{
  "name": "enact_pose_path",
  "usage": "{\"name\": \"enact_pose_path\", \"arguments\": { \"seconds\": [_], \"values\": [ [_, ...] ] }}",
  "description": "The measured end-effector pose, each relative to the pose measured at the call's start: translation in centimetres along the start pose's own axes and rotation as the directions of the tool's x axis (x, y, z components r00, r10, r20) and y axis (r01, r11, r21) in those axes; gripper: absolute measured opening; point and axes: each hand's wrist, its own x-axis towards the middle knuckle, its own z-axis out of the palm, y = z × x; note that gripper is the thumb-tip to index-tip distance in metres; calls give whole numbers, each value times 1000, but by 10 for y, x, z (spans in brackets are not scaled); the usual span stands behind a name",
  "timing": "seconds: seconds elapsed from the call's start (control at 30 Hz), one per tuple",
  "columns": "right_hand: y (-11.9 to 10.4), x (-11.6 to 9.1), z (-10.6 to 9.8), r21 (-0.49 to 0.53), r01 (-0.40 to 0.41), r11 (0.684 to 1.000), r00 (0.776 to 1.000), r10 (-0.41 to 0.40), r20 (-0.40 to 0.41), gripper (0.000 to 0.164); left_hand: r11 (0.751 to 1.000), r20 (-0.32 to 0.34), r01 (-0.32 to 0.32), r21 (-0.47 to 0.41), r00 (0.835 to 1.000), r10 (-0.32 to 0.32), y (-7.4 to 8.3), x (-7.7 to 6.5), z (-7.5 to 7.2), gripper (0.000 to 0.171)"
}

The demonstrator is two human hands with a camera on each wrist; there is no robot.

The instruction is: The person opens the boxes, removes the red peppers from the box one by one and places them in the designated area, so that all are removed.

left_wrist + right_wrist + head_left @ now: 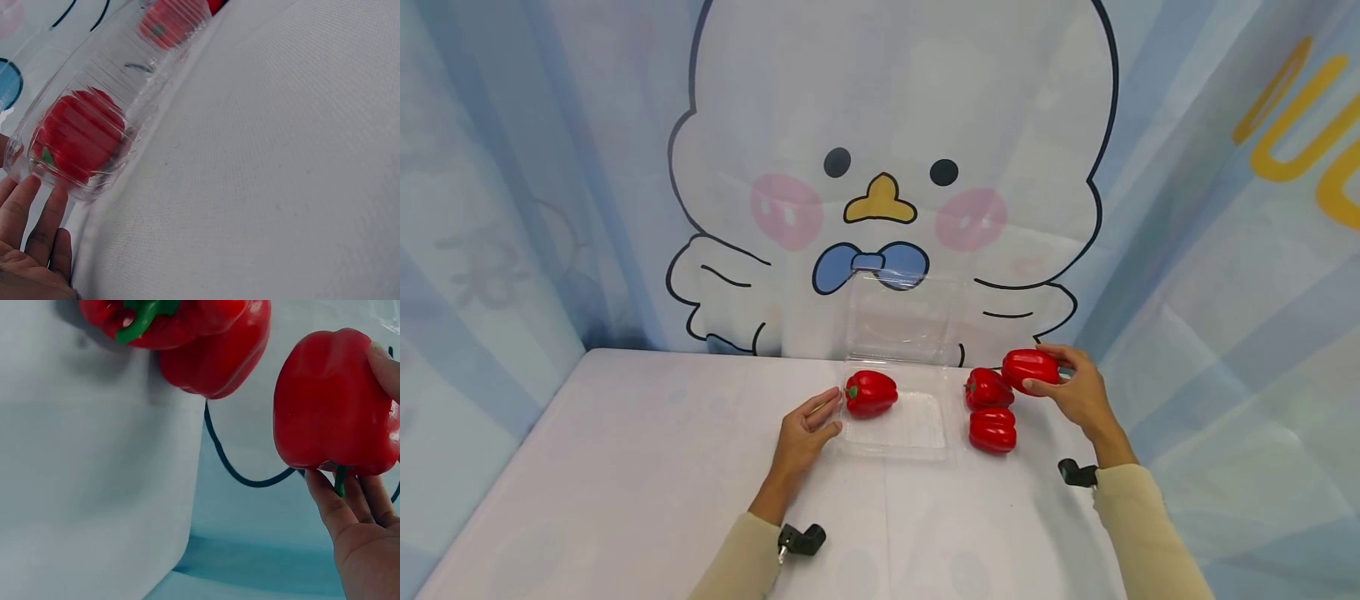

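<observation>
A clear plastic clamshell box (921, 421) lies on the table, its lid (901, 312) raised against the backdrop. One red bell pepper (872, 394) sits in its left part, also visible through the box wall in the left wrist view. Beside the box's left edge is my left hand (805, 435), fingers fairly straight, their tips at the plastic wall. My right hand (1081, 392) grips another red bell pepper (334, 403) between thumb and fingers, its green stem toward the fingers in the right wrist view. Two more red bell peppers (988, 389) (992, 430) lie right of the box.
A white cloth covers the table (647, 467). Directly behind the table hangs a printed curtain (887, 100) with a cartoon bird, and more curtain (1247, 358) closes off both sides. Small black cameras (802, 540) are worn at both wrists.
</observation>
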Motion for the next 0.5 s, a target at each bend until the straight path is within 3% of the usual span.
{"name": "enact_pose_path", "arguments": {
  "seconds": [0.5],
  "values": [
    [28,14,-2,-9,-75,997,997,75,1,73,1000,0,0,6,1000,0,0,0,0,56]
  ]
}}
